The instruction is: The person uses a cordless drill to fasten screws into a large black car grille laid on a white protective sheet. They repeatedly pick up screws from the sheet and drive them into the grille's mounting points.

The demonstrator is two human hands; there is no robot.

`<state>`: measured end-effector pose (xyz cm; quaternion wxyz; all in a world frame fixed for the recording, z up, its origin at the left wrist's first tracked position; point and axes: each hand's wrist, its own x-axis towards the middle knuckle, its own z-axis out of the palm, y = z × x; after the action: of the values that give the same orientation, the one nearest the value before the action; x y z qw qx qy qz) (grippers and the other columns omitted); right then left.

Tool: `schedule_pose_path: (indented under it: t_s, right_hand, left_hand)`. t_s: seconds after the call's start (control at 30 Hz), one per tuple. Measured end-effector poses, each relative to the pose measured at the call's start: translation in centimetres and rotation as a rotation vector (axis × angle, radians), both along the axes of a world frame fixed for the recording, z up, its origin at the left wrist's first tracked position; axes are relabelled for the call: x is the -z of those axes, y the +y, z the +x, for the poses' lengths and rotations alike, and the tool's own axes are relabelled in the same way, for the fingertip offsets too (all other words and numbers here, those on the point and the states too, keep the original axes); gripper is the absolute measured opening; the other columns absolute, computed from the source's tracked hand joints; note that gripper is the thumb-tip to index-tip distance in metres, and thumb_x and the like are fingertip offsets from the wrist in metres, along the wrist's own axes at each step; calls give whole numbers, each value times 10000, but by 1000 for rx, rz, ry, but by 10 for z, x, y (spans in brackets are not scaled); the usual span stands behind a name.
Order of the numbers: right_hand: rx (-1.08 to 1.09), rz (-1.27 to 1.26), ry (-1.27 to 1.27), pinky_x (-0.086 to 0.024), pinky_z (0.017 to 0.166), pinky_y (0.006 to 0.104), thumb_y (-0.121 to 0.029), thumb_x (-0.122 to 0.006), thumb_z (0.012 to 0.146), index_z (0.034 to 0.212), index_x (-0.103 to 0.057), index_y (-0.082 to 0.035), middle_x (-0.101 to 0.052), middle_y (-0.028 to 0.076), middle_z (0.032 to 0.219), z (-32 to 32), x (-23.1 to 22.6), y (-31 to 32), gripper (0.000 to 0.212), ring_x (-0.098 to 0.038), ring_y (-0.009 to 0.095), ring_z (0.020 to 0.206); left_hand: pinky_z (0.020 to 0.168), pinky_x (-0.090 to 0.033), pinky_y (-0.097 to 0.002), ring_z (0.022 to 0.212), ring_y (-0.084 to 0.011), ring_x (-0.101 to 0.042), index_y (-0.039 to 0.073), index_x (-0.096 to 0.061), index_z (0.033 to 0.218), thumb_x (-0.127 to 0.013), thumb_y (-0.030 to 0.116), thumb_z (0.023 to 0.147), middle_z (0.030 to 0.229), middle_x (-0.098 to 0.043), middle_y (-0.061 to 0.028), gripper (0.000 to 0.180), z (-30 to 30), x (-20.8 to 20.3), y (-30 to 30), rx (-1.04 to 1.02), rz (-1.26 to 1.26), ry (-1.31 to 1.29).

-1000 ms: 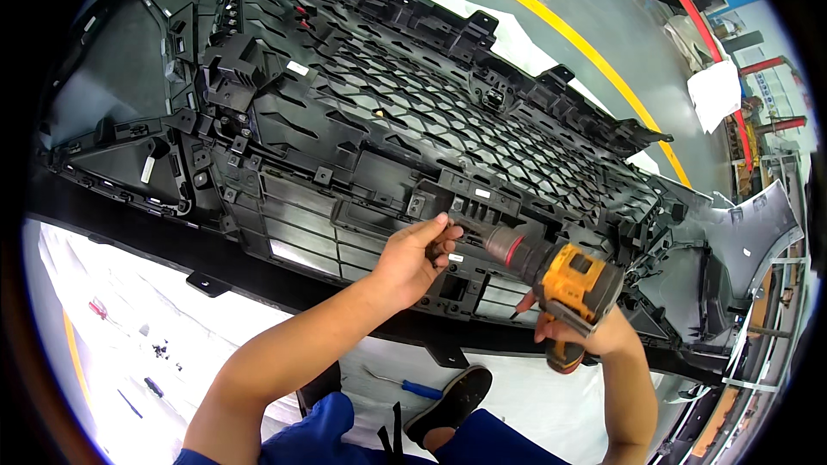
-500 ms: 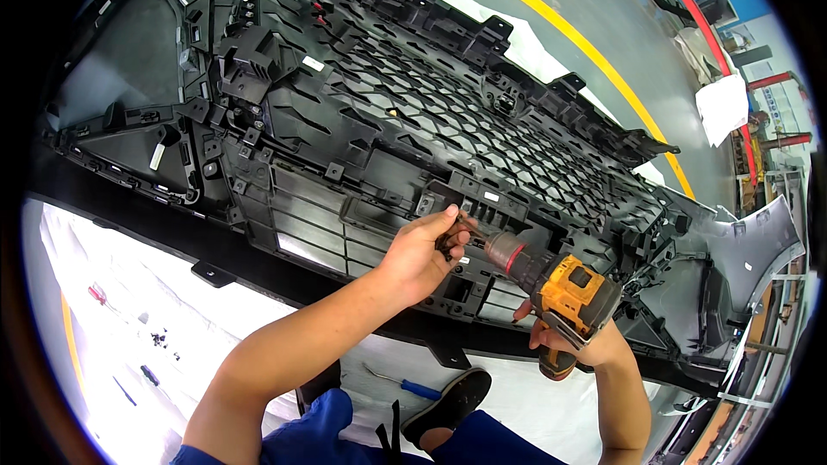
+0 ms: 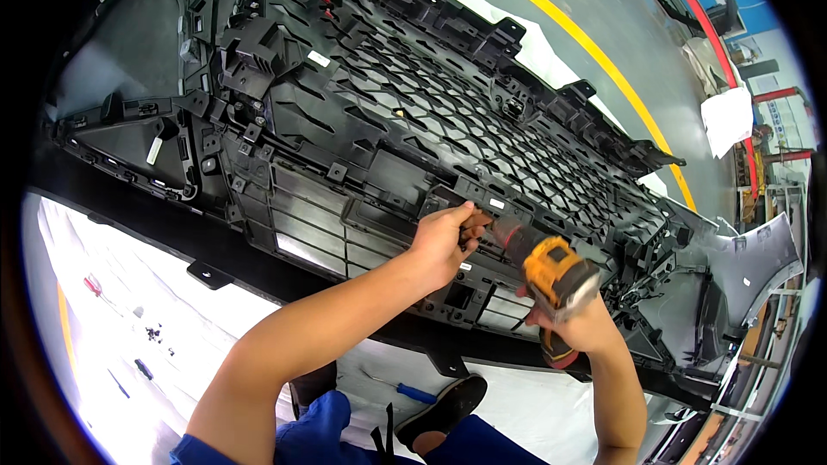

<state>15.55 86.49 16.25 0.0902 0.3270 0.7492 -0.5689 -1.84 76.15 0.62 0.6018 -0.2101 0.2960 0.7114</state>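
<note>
My right hand (image 3: pixel 560 323) is wrapped round the grip of a yellow and black cordless drill (image 3: pixel 556 271), which is slightly blurred. The drill's nose points up and left, toward the fingertips of my left hand (image 3: pixel 441 245). Those fingers are pinched together just in front of the chuck; whatever is between them is too small and covered to make out. Both hands are over the lower middle of a large black car bumper (image 3: pixel 319 108), seen from its ribbed, clip-covered back, with a mesh grille (image 3: pixel 448 112) across its centre.
White sheeting (image 3: pixel 207 319) covers the floor beneath the bumper. On it lie a blue-handled screwdriver (image 3: pixel 416 393) by my shoe (image 3: pixel 448 413), small dark parts (image 3: pixel 155 333) and a red-handled tool (image 3: pixel 92 285). A grey panel (image 3: pixel 758 267) and a rack (image 3: pixel 732 405) stand at the right.
The drill has swung up and left, its body now closer to my left hand. My left hand has shifted a little to the right, fingers still pinched.
</note>
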Motion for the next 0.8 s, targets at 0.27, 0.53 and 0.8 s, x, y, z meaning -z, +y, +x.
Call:
schedule_pose_path:
  t_s: [0.27, 0.53, 0.8]
  right_hand:
    - [344, -289, -132, -562, 693, 342, 98, -593, 745, 1262, -542, 26, -688, 150, 1024, -43, 5, 20, 525, -683, 231, 762]
    - [350, -275, -256, -583, 635, 351, 69, -675, 695, 1160, -599, 34, -699, 182, 951, -76, -14, 37, 473, -693, 259, 657]
    - [318, -187, -430, -565, 592, 354, 2, -741, 695, 1086, -630, 24, -659, 114, 857, -120, -27, 50, 408, -668, 244, 607]
  left_hand:
    - [835, -495, -306, 939, -195, -596, -88, -549, 1251, -500, 4, 976, 1084, -648, -135, 294, -6, 20, 26, -64, 44, -7]
    - [855, -488, -317, 942, -199, -575, -82, -553, 1268, -480, 46, 998, 1114, -630, -142, 307, -5, 24, 15, 22, 74, -4]
    - [806, -483, -322, 876, -186, -568, -21, -615, 1181, -472, 156, 1011, 1011, -643, -103, 284, 2, 29, -24, 140, 48, -127]
